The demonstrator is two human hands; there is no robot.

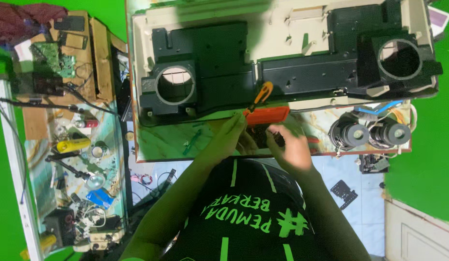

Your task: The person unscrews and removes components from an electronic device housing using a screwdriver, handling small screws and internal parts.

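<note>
My left hand (230, 134) reaches up over the table edge, and its fingertips pinch the left end of a flat orange box (268, 115). An orange-handled tool (261, 94) sticks up from that box against the black frame. My right hand (291, 149) is curled around a small dark part (263, 137) just below the box. Beyond both hands lies a large beige housing (301, 19) with a black plastic frame (301, 72) that has two round openings (175, 85), one at each end.
Two round speaker drivers (369, 133) with wires rest at the right of the marble-patterned table (159, 142). A cluttered bench at the left carries a green circuit board (52, 57), a yellow torch (72, 144) and several tools. A perforated black plate (344, 192) lies on the tiled floor.
</note>
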